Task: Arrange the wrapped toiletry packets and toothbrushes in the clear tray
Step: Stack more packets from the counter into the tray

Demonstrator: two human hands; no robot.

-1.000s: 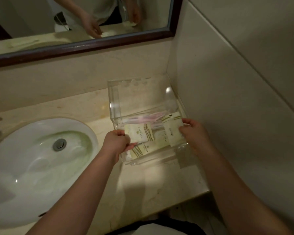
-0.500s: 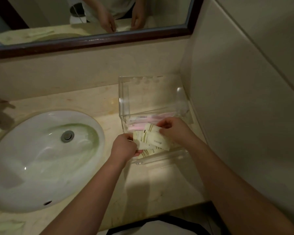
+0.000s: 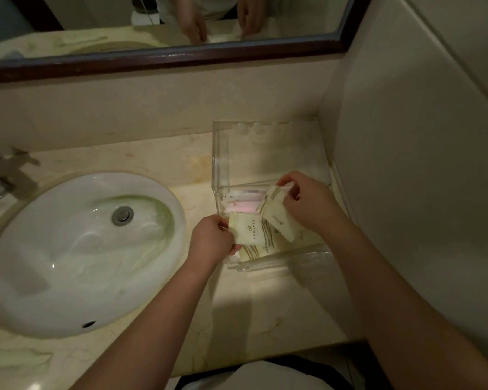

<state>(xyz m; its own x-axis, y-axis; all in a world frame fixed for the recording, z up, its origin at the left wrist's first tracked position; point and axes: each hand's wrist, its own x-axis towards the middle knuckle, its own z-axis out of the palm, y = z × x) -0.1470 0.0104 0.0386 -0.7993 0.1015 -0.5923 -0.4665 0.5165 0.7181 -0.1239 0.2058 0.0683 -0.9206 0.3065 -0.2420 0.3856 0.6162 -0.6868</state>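
There we gripped one packet (image 3: 250,229) in our left hand (image 3: 212,239) and pinched another (image 3: 278,213) with our right hand (image 3: 307,201), both inside the tray (image 3: 279,261), beside the pink toothbrushes (image 3: 244,202) near the sink (image 3: 82,249).

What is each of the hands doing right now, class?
Left hand: closed on a cream packet at the clear tray front.
Right hand: closed on another cream packet, tilted over the tray.

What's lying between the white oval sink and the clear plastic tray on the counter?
Nothing in the head view: only bare beige marble counter separates the white oval sink from the clear plastic tray.
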